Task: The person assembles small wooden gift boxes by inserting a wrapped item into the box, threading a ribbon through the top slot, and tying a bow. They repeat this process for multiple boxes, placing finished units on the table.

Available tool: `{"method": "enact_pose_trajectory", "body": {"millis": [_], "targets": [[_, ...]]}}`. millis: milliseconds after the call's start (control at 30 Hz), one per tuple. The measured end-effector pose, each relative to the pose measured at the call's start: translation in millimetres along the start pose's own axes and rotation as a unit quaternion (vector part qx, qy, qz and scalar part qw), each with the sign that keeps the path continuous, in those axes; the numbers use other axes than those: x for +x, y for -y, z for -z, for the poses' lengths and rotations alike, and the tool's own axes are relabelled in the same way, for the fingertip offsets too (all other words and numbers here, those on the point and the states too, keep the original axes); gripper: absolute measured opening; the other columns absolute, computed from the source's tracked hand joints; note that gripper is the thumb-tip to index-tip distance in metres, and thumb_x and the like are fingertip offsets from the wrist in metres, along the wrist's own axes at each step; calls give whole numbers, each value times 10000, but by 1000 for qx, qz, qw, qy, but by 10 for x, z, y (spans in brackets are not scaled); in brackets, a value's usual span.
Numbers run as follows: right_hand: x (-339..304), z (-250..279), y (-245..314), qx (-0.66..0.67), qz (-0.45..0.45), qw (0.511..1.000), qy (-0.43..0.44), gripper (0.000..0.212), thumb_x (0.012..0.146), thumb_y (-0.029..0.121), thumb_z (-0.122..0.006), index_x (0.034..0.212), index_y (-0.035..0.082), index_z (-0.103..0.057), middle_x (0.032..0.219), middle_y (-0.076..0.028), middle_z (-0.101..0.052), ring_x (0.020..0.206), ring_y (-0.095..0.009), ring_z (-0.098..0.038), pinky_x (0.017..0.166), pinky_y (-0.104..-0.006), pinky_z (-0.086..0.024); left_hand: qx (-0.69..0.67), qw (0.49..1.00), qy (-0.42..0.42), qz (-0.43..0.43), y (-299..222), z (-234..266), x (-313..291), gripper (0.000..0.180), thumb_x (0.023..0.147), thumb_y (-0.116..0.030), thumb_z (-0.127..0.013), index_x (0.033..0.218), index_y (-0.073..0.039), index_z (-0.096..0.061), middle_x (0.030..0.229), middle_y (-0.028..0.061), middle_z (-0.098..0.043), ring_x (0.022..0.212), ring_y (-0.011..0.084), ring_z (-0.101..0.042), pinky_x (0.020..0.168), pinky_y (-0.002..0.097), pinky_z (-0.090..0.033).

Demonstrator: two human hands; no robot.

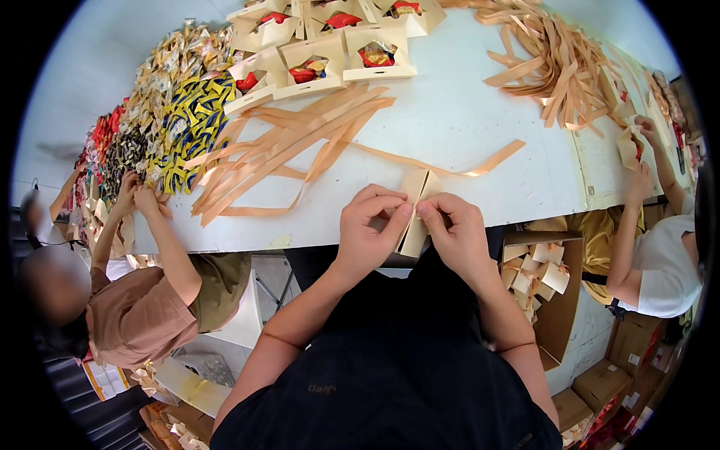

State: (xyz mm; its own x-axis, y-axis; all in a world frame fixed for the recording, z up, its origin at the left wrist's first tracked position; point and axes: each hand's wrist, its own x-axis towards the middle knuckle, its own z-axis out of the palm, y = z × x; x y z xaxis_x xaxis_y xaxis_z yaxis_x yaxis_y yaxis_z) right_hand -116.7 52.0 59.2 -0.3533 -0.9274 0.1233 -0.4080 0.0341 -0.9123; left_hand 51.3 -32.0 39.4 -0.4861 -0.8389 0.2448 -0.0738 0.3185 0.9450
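A small cream cardboard gift box (415,182) is held at the table's near edge, its two top edges meeting along a narrow gap. My left hand (373,226) grips the left side, thumb and fingertips pinched close to the seam. From the right, my right hand (456,229) pinches the same seam, its fingers curled. The fingertips partly hide the middle of the box. Just beyond it a peach satin ribbon (450,172) lies across the table, and a pile of similar ribbons (289,142) spreads to the left.
Open cream boxes (304,67) with wrapped items stand at the back. Heaped wrapped sweets (184,90) lie far left, more ribbons (551,64) far right. Below right is a carton (559,315) of finished-looking boxes. Co-workers' hands (137,196) work on the left and others (641,169) on the right.
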Motion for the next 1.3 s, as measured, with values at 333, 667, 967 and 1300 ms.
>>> {"method": "enact_pose_trajectory", "body": {"millis": [333,667,967,1300], "targets": [[59,34,113,-142,-54,988,23,552,812,473,-936,730,64,-575,608,-82,-572,542,-266,-560,552,-400,-475,-27,998,-60,24,90,23,-53,201,1183,-157,-482,1197,12,-590,1068,99,-732,830,172,-701,816,322,-576],[86,-56,105,-148,-68,987,-1,443,812,417,-900,790,43,-664,634,-102,-640,584,-278,-631,591,-407,-517,219,952,-212,-1,-142,722,-345,220,1146,-171,-543,1053,10,-627,923,95,-658,792,156,-586,712,327,-491],[91,-157,35,-150,-48,987,-34,429,816,420,-885,811,42,-683,674,-135,-679,611,-325,-669,598,-419,-539,-53,995,-79,13,84,-151,43,275,1148,-165,-619,1054,52,-759,837,43,-658,741,119,-594,760,279,-525],[389,574,234,-101,-36,941,321,418,890,421,-873,900,29,-727,673,-118,-613,674,-236,-659,651,-360,-519,-115,990,74,29,41,-254,197,167,1144,-160,-613,1151,-16,-697,839,48,-654,758,134,-543,832,331,-433]]}}
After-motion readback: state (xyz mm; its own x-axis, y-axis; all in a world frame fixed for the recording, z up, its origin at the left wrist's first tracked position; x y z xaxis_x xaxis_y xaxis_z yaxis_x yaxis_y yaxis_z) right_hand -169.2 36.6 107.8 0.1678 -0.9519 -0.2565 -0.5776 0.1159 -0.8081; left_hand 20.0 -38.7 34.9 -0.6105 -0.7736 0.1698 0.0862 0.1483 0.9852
